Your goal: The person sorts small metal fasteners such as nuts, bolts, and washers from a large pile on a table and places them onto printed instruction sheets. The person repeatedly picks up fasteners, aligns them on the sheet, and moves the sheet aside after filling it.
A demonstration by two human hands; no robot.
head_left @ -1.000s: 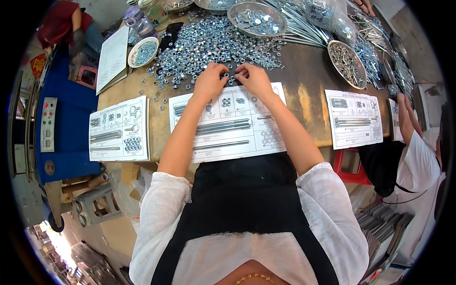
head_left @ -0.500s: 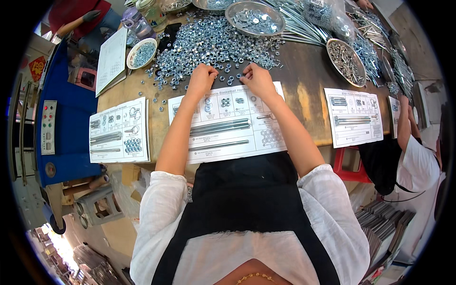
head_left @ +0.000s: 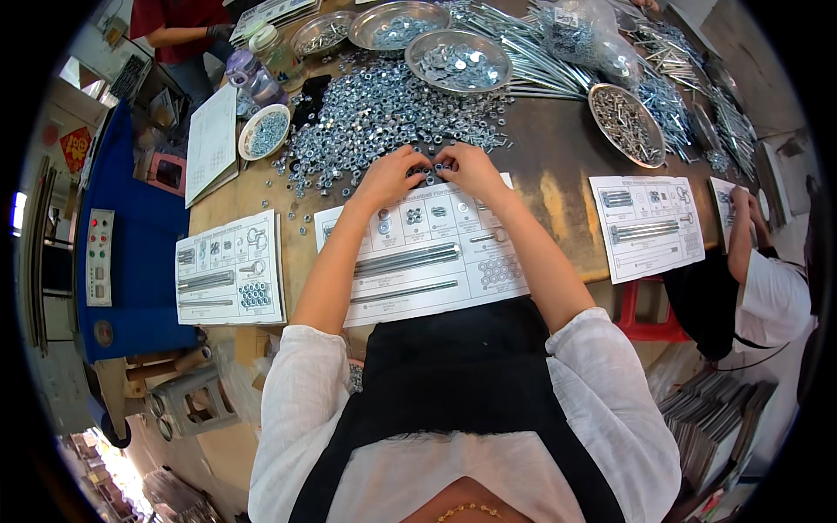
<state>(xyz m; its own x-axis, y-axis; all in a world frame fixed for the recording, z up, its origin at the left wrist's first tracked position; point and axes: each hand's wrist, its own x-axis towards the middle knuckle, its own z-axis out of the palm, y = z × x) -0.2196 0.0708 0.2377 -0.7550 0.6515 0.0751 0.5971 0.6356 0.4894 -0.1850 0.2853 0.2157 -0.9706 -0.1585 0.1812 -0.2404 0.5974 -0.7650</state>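
My left hand (head_left: 392, 177) and my right hand (head_left: 469, 170) are close together at the near edge of a broad pile of shiny metal nuts (head_left: 375, 109). Between them, several loose nuts (head_left: 426, 173) are gathered in by the curled fingertips of both hands. Some of these nuts are hidden under the fingers. Beneath my wrists lies a printed sheet (head_left: 405, 270) with pictures of bolts, washers and nuts. Its top edge reaches almost to my fingertips.
Metal bowls hold washers (head_left: 460, 67) and small bolts (head_left: 626, 125). A white bowl (head_left: 264, 131) of small parts sits left of the pile. Long rods (head_left: 545, 70) lie at the back. Printed sheets flank mine at left (head_left: 228, 270) and right (head_left: 647, 228). Other people work at far left and right.
My hands have come closer together, drawing in around the loose nuts. The whole view has shifted, so the table sits lower in it. The far-left person's arm has moved.
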